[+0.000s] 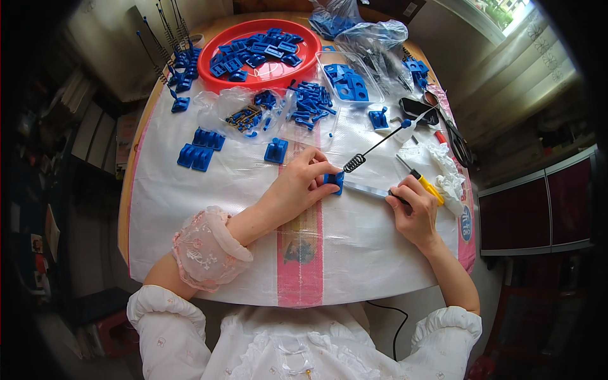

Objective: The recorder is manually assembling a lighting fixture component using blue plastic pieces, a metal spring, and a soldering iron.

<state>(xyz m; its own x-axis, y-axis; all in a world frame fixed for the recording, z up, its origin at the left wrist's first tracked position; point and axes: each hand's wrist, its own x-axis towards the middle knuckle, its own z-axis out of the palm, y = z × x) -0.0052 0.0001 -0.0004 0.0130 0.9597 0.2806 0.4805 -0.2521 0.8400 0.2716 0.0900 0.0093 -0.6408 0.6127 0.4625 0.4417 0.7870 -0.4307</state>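
— Head view, from nine o'clock across: what sits at the table's far left?

— Finished pieces, blue bases with black spring wires (166, 38) standing up, at about eleven o'clock. Their tips run into the dark rim, so I can't count them. Nearer me, loose blue clips (201, 149) lie flat on the white woven sheet (190, 209).

— And your left hand?

— My left hand (297, 183) is curled, fingers closed down on a small blue block (335, 182) near the middle of the sheet. The block peeks out at three o'clock of my fingertips; most of it is hidden under them. A black spring with a long wire (373, 149) rises from it toward one o'clock.

— What's behind it?

— At twelve o'clock, a red tray (215, 47) of blue parts, then clear bags (373, 35) whose contents are hard to make out through the glare.

— The right hand?

— My right hand (411, 212) is closed around the handle of a flat metal blade (367, 190), which points toward nine o'clock and meets the block. The handle is buried in my grip. A yellow-handled screwdriver (425, 183) lies just beyond my knuckles, beside crumpled white cloth (443, 171). Black scissors (456, 142) lie at two o'clock, half lost at the sheet's edge.
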